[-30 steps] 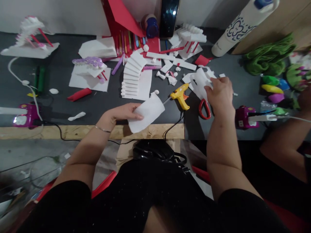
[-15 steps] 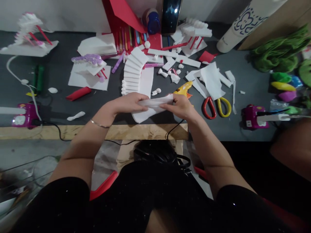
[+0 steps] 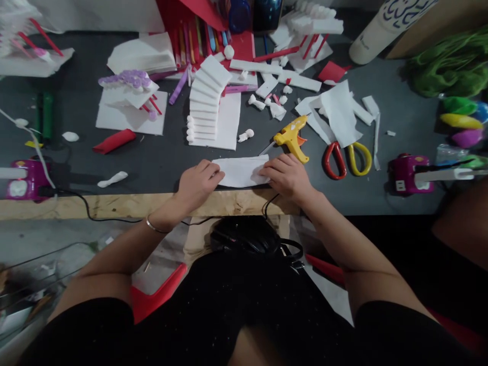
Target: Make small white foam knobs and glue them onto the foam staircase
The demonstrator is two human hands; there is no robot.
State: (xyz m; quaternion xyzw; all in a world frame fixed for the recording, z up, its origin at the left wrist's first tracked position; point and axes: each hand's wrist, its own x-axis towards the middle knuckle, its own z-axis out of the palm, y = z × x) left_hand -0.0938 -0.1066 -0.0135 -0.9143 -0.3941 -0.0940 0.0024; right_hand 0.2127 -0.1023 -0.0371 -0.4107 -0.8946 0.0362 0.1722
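A white folded sheet (image 3: pixel 241 172) lies flat on the dark table near its front edge. My left hand (image 3: pixel 200 184) pinches the sheet's left end with fingers bent together. At the right end, the closed fingers of my right hand (image 3: pixel 286 175) grip and press the sheet. Just beyond my right hand rests a yellow glue gun (image 3: pixel 290 137). Behind the sheet, a curved row of white strips (image 3: pixel 206 104) stands on a white base, with rolled ends along its lower left. A small white rolled piece (image 3: pixel 246 135) sits between that row and the sheet.
Scissors with red and yellow handles (image 3: pixel 346 160) lie right, partly under white scraps. A red roll (image 3: pixel 114 141) and a purple-topped model (image 3: pixel 131 96) are left. Purple power blocks (image 3: pixel 410 174) and a white bottle (image 3: pixel 381 33) stand right. A person's arm shows at the right edge.
The white sheet, held raised and bent before, now lies flatter and nearer the front edge. My hands have moved lower and slightly apart, and the glue gun shows more fully. The view has shifted.
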